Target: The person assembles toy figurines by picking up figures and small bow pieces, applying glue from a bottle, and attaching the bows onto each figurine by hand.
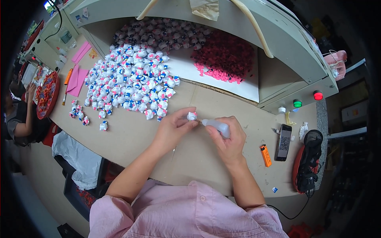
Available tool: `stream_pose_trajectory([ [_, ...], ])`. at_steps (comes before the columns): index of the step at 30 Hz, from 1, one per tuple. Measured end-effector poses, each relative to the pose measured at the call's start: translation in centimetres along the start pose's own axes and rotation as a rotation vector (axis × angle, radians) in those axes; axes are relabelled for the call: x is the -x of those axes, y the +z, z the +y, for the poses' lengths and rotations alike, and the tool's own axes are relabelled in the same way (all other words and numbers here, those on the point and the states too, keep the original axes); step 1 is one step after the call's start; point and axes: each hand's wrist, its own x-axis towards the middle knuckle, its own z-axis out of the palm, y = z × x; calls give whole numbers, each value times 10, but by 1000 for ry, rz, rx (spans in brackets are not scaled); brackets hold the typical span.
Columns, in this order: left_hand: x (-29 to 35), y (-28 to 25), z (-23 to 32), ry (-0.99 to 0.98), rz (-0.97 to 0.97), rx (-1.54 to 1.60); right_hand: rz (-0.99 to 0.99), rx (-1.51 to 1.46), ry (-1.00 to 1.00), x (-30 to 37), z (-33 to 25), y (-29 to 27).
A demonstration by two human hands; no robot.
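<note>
The left hand (pixel 172 127) pinches a small white figurine (pixel 191 116); the right hand (pixel 226 139) grips what looks like a squeeze bottle (pixel 216 126), tip touching it, above the surface (pixel 206 166).

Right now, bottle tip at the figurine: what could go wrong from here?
1. The left hand pinches the small white figurine by the fingertips where the squeeze bottle in the right hand points; its contents could get onto the fingers.
2. The figurine pile lies close behind the hands; a slip may scatter it.
3. The phone and orange lighter lie beside the right wrist.
</note>
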Motion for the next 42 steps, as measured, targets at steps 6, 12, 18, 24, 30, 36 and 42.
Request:
stream_pose_trajectory([
  [6,-5,-4,3,28,-41,136,9,-55,28,1,-1,-2],
  [12,-4,-3,5,12,-58,184,25,-41,32,1,1,-1],
  [18,-4,-4,4,3,-79,195,25,-43,23,1,1,-1],
  [24,-2,-3,9,-56,-62,265,52,-4,15,0,1,-2],
  [30,-4,-1,6,-36,-52,265,-3,-6,62,-2,-1,-6],
  [36,-5,-2,7,-19,-87,235,17,-85,109,-2,7,-3],
  [42,-3,-6,9,-77,-50,276,2,-565,449,-34,31,-4],
])
